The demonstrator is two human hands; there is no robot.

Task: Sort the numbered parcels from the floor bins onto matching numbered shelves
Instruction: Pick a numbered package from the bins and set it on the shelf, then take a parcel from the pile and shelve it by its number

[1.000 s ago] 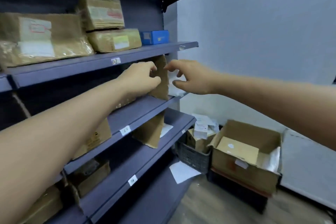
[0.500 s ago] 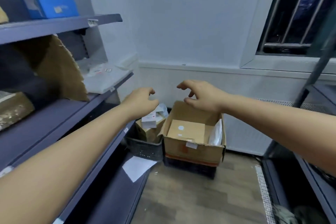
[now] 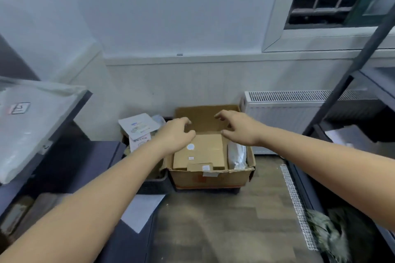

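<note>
An open cardboard box (image 3: pixel 210 178) stands on the floor against the far wall. Inside it lies a flat brown parcel (image 3: pixel 201 152) with a round white sticker, and a white plastic-wrapped parcel (image 3: pixel 236 155) leans at its right side. My left hand (image 3: pixel 174 134) hovers over the box's left edge, fingers loosely curled and holding nothing. My right hand (image 3: pixel 240 128) reaches over the box's right half with spread fingers, also holding nothing. Left of the box a dark crate (image 3: pixel 154 181) holds white envelopes (image 3: pixel 139 127).
Dark blue shelves (image 3: pixel 79 111) run along the left, with a clear-bagged parcel (image 3: pixel 30 119) on one. A white sheet (image 3: pixel 142 212) lies on the lowest shelf. Another dark rack (image 3: pixel 367 83) stands at the right. A white radiator (image 3: pixel 284 109) is behind the box.
My view has swung from the left shelves down to the floor bins. Both hands have left the shelf parcel and moved down over the open cardboard box.
</note>
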